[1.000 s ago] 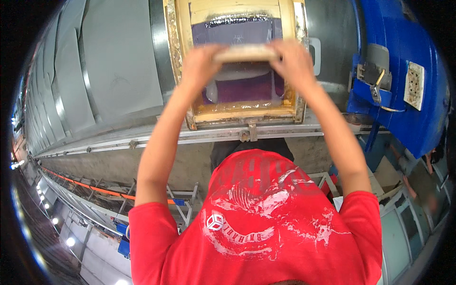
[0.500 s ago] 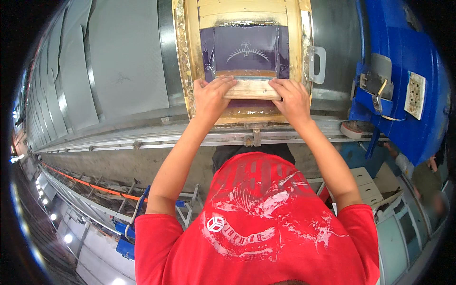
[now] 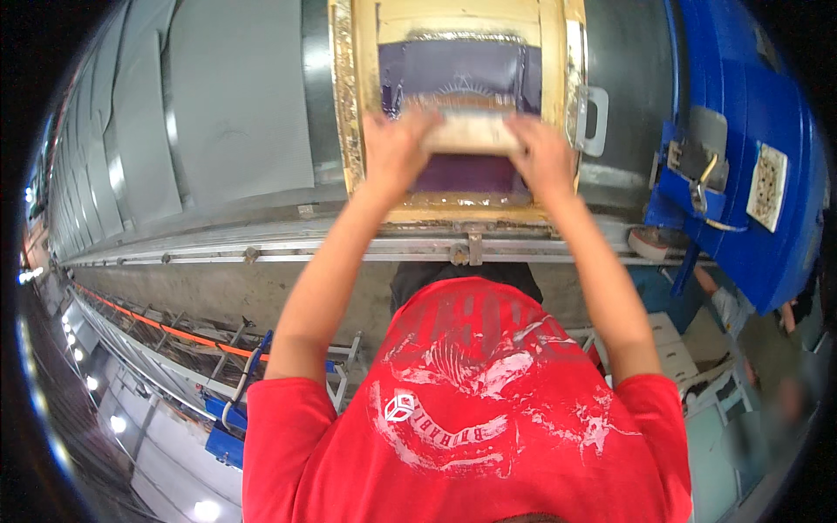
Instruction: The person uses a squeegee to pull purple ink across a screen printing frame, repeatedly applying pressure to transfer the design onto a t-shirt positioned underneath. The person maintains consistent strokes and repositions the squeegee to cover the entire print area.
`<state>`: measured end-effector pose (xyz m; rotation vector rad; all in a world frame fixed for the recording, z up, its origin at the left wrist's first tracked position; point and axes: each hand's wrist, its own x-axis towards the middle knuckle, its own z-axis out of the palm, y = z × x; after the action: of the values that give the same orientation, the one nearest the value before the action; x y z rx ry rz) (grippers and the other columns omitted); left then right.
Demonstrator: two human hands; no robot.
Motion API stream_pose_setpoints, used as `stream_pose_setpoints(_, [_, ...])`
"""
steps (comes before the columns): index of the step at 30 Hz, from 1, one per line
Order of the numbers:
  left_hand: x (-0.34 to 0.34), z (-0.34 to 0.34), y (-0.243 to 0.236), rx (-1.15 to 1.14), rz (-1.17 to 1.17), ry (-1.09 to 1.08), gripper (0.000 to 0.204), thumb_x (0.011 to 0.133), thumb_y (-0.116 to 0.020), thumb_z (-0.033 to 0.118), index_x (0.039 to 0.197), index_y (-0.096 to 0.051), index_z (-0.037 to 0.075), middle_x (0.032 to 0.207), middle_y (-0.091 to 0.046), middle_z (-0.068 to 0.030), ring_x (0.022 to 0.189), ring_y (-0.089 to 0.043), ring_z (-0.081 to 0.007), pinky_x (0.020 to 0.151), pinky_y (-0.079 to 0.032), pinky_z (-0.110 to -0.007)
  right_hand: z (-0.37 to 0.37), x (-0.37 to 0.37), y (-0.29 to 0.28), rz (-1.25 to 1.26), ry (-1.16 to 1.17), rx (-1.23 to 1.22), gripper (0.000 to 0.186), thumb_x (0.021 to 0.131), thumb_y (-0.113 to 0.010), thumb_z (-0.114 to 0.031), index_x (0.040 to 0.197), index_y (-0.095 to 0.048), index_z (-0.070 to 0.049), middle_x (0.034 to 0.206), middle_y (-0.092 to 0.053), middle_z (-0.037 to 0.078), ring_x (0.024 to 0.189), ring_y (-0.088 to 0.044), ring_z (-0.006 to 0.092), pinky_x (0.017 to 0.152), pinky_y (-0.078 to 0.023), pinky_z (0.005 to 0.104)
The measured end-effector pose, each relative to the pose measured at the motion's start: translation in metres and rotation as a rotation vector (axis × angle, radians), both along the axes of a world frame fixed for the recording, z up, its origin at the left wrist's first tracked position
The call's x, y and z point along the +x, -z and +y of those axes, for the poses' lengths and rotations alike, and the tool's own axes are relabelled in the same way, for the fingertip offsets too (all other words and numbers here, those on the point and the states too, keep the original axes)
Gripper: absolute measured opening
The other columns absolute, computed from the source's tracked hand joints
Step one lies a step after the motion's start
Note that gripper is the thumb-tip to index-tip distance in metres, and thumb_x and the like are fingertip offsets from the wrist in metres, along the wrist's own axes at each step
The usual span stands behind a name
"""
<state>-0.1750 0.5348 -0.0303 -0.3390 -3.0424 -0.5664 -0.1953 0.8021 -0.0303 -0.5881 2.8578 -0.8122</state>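
Wooden bar [image 3: 471, 133] crosses the purple screen [image 3: 462, 176], gripped at its ends by both curled hands [image 3: 395, 157]

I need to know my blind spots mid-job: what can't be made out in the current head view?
All in the head view:
- Wooden bar: underside hidden by its own top.
- Left hand and right hand: fingertips smeared by motion blur.
- Pale design: fine lines too small and blurred.
- Frame: far end cut off by the top edge.
- Whatever lies underneath: hidden by the purple screen.
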Motion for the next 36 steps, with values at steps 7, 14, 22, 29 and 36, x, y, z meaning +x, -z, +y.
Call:
stream_pose_setpoints(7, [0.000, -0.009, -0.022, 0.079, -0.206, 0.034, 0.045, 0.074, -0.075, 0.006, 0.114, -0.075, 0.027, 0.113, -0.076, 0.0029, 0.104, -0.069, -0.0159, 0.096, -0.038, -0.044, 0.001, -0.011, -0.043, -0.140, -0.091, 0.099, 0.047, 0.074, -0.079, -0.011, 0.120, -0.071, -0.015, 0.121, -0.070, 0.009, 0.113, -0.064, 0.0293, 0.096, -0.052, 0.0408])
stream_pose_setpoints(14, [-0.137, -0.013, -0.017, 0.005, 0.004, -0.016, 0.030, 0.078, -0.073, 0.018, 0.107, -0.080, 0.028, 0.083, -0.075, -0.0076, 0.080, -0.071, -0.0250, 0.086, -0.041, -0.042, -0.010, -0.148, -0.027, 0.048, -0.043, 0.043, 0.034, 0.079, -0.078, -0.016, 0.113, -0.073, -0.012, 0.112, -0.071, 0.008, 0.107, -0.065, 0.0309, 0.092, -0.053, 0.0424])
stream_pose_setpoints(22, [0.016, 0.010, -0.006, 0.043, -0.046, 0.015, 0.041, 0.073, -0.069, 0.000, 0.106, -0.077, 0.022, 0.111, -0.075, 0.0001, 0.091, -0.069, -0.0170, 0.086, -0.037, -0.041, 0.016, 0.019, 0.001, -0.077, -0.048, -0.023, 0.051, 0.073, -0.082, -0.009, 0.122, -0.068, -0.011, 0.126, -0.066, 0.011, 0.118, -0.061, 0.0318, 0.103, -0.049, 0.0421])
stream_pose_setpoints(29, [0.057, 0.013, -0.020, 0.131, -0.026, 0.007, 0.035, 0.073, -0.074, 0.009, 0.107, -0.075, 0.020, 0.116, -0.073, 0.0018, 0.110, -0.065, -0.0143, 0.090, -0.039, -0.042, 0.062, -0.007, -0.009, -0.447, 0.298, -0.589, 0.056, 0.078, -0.086, -0.032, 0.123, -0.068, -0.005, 0.121, -0.065, 0.010, 0.108, -0.062, 0.0223, 0.088, -0.050, 0.0368])
stream_pose_setpoints(36, [0.070, 0.018, -0.011, 0.107, 0.029, -0.019, 0.043, 0.070, -0.071, 0.007, 0.110, -0.074, 0.022, 0.117, -0.070, 0.0038, 0.111, -0.061, -0.0188, 0.089, -0.041, -0.041, 0.100, -0.092, 0.066, -0.167, 0.599, -0.416, 0.032, 0.098, -0.065, -0.033, 0.119, -0.069, -0.009, 0.090, -0.069, 0.013, 0.080, -0.063, 0.0217, 0.079, -0.051, 0.0373])
